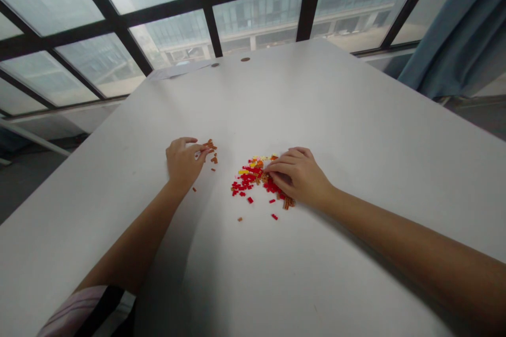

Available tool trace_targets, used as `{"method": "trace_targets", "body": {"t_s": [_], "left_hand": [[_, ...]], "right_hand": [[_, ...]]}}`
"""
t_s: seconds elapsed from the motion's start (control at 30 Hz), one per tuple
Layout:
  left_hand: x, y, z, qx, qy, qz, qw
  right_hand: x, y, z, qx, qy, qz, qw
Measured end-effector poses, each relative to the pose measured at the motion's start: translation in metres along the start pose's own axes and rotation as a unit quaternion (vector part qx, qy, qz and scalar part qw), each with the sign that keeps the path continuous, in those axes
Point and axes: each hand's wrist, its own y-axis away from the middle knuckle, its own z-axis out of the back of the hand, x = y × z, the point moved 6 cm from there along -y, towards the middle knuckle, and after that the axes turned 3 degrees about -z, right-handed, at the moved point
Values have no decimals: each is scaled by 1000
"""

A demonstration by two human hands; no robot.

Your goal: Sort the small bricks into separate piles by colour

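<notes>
My left hand rests on the white table, its fingertips curled together beside a small cluster of orange-brown toy bricks. A pale speck shows at the fingers, and I cannot tell whether they hold a piece. Several loose bricks lie scattered below that cluster. To the right, a heap of tiny red, yellow and orange bricks spreads over the tabletop. My right hand lies on its right side, fingers touching the bricks and hiding part of the heap.
The table's far corner meets large dark-framed windows, with a sheet of paper and round grommets near the far edge. A blue curtain hangs at the right. A striped sleeve shows at the bottom left.
</notes>
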Motion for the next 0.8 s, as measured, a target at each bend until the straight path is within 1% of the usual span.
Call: {"method": "trace_targets", "body": {"t_s": [0.1,0.2,0.3,0.43,0.53,0.6,0.67,0.8], "left_hand": [[0,-4,8,-21,-4,-1,1000],[4,-10,20,-23,24,-13,999],[2,-3,31,11,24,-38,999],[-16,30,35,71,-1,-75,995],[-26,49,23,92,3,-82,992],[-26,49,8,99,13,-72,992],[-21,40,-10,102,29,-55,993],[-7,7,-40,81,67,-11,994]], "right_hand": [[0,0,0,0,-1,-1,1000],[1,0,1,4,-4,-1,1000],[1,-1,1,4,-4,-2,1000],[1,0,2,-2,-2,1,1000],[2,0,2,1,-6,1,1000],[2,0,3,3,-4,-3,1000],[2,0,3,5,-3,-6,1000],[1,0,4,7,-1,-8,1000]]}}
